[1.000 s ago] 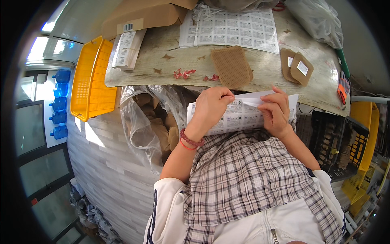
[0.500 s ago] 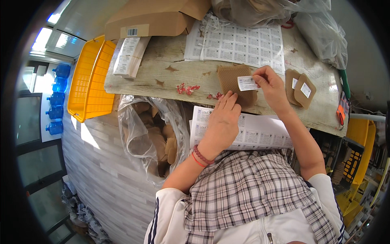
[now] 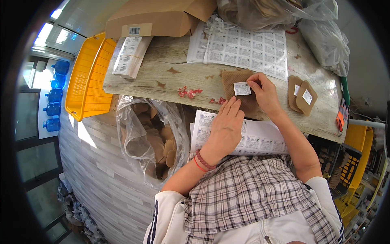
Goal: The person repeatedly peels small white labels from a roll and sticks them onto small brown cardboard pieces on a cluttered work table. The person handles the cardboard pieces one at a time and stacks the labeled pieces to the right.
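Brown mesh-textured pad (image 3: 239,77) lies on the tabletop (image 3: 162,67) near its front edge, directly under both hands, with a white printed label (image 3: 242,88) against its face. The right hand (image 3: 263,91) comes in from the right, its grip closed: thumb and index finger are together, pinching the label at its right edge. Whether the label's whole underside touches the pad, I cannot tell. The left hand (image 3: 224,129) has its grip apart, clasping nothing; its fingers are extended side by side, and their tips rest on the pad's lower left part, just below the label. Under the left palm, a sheet of labels (image 3: 266,140) lies over the plaid apron (image 3: 248,191). Right of the right hand, two labelled pads (image 3: 306,105) overlap on the tabletop. Beyond the hands lie printed label sheets (image 3: 248,46), near a cardboard box (image 3: 158,18).
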Available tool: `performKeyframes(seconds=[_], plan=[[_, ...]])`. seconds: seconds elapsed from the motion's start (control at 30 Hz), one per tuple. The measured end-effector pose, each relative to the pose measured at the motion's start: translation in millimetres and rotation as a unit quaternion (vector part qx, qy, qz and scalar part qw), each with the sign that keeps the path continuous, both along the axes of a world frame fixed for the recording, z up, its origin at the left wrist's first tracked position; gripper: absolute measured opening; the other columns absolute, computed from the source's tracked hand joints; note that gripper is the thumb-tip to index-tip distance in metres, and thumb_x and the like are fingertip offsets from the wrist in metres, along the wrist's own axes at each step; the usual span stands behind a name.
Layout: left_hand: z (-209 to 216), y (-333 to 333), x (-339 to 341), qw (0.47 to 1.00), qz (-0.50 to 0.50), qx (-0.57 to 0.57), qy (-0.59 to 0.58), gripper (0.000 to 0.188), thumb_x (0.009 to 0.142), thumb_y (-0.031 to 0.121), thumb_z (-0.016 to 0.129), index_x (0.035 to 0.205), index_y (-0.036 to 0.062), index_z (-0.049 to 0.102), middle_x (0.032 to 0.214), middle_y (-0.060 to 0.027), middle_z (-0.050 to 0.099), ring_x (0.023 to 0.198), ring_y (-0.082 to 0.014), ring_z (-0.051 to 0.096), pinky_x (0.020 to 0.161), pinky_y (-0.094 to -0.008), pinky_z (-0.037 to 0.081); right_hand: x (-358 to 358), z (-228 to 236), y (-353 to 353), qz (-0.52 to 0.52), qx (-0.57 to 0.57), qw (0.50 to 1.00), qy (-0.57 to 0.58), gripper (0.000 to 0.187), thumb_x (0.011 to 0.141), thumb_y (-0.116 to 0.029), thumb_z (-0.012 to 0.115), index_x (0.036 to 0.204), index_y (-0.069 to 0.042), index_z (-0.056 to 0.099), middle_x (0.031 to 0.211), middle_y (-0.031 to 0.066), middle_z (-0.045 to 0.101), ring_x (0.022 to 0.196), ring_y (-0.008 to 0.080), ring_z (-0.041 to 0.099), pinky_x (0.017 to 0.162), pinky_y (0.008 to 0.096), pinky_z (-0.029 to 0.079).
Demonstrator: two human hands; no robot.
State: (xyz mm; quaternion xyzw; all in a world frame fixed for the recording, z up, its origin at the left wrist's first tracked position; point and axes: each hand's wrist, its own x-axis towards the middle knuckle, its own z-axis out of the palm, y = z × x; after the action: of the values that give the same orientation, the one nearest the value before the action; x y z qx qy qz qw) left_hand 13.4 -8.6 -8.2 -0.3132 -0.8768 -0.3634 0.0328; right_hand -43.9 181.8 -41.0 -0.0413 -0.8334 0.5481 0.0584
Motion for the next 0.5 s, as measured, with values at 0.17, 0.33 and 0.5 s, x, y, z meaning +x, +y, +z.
performKeyframes(seconds=[0.17,0.33,0.5], plan=[[1,1,-1,1.000,-0.003,-0.006,0.004,0.010,0.083,-0.005,0.051,0.091,-0.0054,0.056,0.134,-0.0305,0.055,0.133,-0.0462,0.048,0.112,-0.0506,0.040,0,1,0,0.003,0.014,1.000,0.007,0.010,0.097,-0.007,0.065,0.099,0.001,0.061,0.086,0.0116,0.069,0.078,0.0194,0.063,0.074,0.0323,0.052],[4,1,-2,1.000,-0.007,-0.010,-0.002,0.010,0.083,-0.005,0.052,0.091,-0.0061,0.056,0.134,-0.0316,0.054,0.133,-0.0468,0.048,0.111,-0.0505,0.041,3,6,-5,-0.001,0.037,0.999,0.025,0.008,0.096,-0.006,0.065,0.098,0.000,0.061,0.085,0.0133,0.068,0.077,0.0237,0.063,0.073,0.0344,0.051],[14,1,-2,0.994,0.003,-0.020,-0.104,0.007,0.082,-0.007,0.053,0.087,-0.0060,0.057,0.144,-0.0313,0.044,0.135,-0.0478,0.044,0.111,-0.0497,0.041,3,5,-6,0.001,0.056,0.997,0.044,0.006,0.094,-0.005,0.064,0.097,0.000,0.061,0.086,0.0162,0.066,0.077,0.0311,0.063,0.072,0.0384,0.051]])
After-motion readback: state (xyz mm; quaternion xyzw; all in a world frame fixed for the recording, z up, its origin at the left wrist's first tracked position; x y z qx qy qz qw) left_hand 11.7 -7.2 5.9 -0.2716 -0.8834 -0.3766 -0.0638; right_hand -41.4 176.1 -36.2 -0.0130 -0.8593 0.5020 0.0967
